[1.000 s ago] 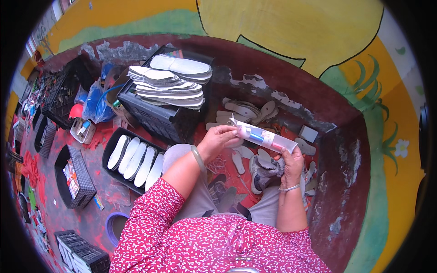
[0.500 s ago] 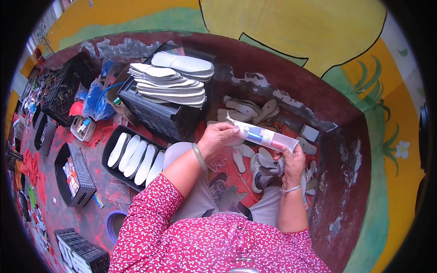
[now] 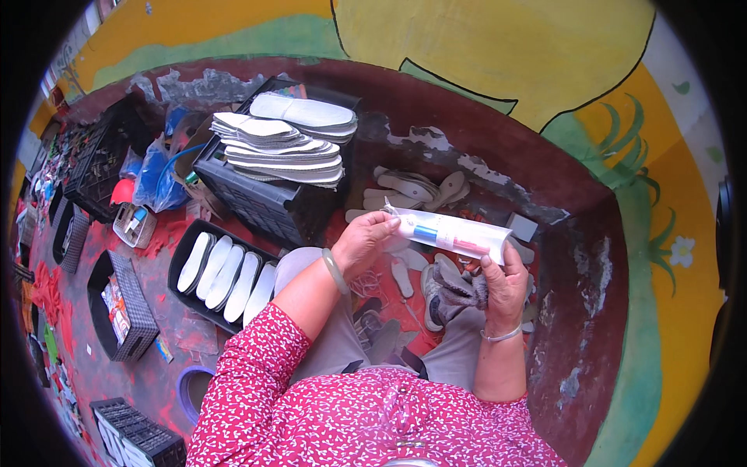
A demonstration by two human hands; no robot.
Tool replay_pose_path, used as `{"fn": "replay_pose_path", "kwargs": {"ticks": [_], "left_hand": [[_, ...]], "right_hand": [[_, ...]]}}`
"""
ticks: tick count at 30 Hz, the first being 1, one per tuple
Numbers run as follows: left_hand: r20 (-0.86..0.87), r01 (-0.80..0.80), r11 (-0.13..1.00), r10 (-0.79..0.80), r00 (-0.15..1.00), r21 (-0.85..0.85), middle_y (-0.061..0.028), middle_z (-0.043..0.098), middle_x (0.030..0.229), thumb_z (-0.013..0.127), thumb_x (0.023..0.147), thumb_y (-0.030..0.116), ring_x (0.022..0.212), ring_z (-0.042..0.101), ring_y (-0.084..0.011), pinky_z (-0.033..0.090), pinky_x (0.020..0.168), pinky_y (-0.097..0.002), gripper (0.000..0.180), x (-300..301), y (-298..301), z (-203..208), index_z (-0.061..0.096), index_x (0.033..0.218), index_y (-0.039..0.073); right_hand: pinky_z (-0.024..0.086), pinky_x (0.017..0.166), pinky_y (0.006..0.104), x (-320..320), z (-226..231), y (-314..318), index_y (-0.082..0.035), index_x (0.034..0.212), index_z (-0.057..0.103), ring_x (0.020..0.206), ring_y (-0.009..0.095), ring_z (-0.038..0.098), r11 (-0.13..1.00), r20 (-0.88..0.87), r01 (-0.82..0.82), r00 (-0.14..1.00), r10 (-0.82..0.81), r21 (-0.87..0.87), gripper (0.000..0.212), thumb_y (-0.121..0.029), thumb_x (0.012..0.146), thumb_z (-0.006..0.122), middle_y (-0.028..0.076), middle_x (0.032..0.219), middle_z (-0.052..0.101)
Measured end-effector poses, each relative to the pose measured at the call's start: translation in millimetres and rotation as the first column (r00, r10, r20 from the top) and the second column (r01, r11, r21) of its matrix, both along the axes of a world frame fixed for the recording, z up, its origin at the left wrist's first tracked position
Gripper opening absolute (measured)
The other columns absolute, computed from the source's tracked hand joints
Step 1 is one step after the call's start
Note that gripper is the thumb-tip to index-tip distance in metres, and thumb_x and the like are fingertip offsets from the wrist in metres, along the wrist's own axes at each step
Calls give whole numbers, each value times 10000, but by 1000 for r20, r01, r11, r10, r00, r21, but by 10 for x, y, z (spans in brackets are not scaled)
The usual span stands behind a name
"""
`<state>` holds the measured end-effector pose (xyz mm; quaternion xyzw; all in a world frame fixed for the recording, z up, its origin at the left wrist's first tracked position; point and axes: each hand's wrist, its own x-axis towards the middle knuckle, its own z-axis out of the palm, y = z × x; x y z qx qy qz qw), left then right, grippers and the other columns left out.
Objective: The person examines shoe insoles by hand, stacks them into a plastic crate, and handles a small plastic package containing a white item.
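Note:
My left hand [image 3: 364, 244] pinches one end of a long, white, partly see-through packet [image 3: 445, 233] between thumb and fingers. Blue and pink parts show through it. At the other end, my right hand [image 3: 506, 286] grips the packet with the thumb on the near side. It is stretched lengthwise between both hands, above my knees. A grey fuzzy thing [image 3: 461, 291] lies just left of my right hand; whether the fingers touch it I cannot tell. Below the packet are loose pale insoles [image 3: 403, 277] on the red-littered floor.
Stacked white insoles [image 3: 284, 148] top a black crate [image 3: 249, 193] ahead on the left. A black basket [image 3: 180, 286] of insoles stands by my left knee. Further left are a checked bin [image 3: 138, 315] and a purple-rimmed bucket [image 3: 184, 393]. A painted wall [image 3: 580, 311] curves round the right.
The packet has turned slightly between my hands, and its blue part shows at a different angle. Both hands keep their hold. The whole view has shifted a little.

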<state>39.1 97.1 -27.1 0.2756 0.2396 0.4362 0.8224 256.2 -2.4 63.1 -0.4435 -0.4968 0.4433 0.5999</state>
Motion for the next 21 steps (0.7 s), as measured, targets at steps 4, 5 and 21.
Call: {"fn": "replay_pose_path", "kwargs": {"ticks": [4, 5, 21], "left_hand": [[124, 27, 999, -31, 992, 31, -103, 609, 1028, 558, 905, 106, 947, 601, -164, 490, 876, -287, 183, -35, 30, -77, 561, 1028, -29], [150, 37, 998, -43, 988, 47, -108, 609, 1034, 558, 904, 102, 951, 600, -164, 490, 877, -288, 184, -38, 32, -72, 561, 1032, -29], [-68, 122, 983, -132, 989, -134, -56, 614, 1010, 592, 896, 270, 908, 597, -144, 485, 845, -284, 296, 63, -115, 0, 575, 1053, 20]], "right_hand": [[507, 712, 259, -126, 100, -47, 77, 1162, 528, 844, 134, 594, 997, 96, 54, 994, -60, 57, 365, -109, 859, 609, 93, 1019, 613], [504, 689, 243, -147, 126, -52, 82, 1150, 536, 821, 120, 598, 994, 129, 70, 988, -81, 86, 340, -76, 855, 595, 87, 1001, 616], [497, 704, 264, -304, 391, -189, 55, 1251, 472, 817, 158, 626, 993, 557, 112, 823, -112, 34, 464, -183, 878, 609, 140, 1018, 617]]}}
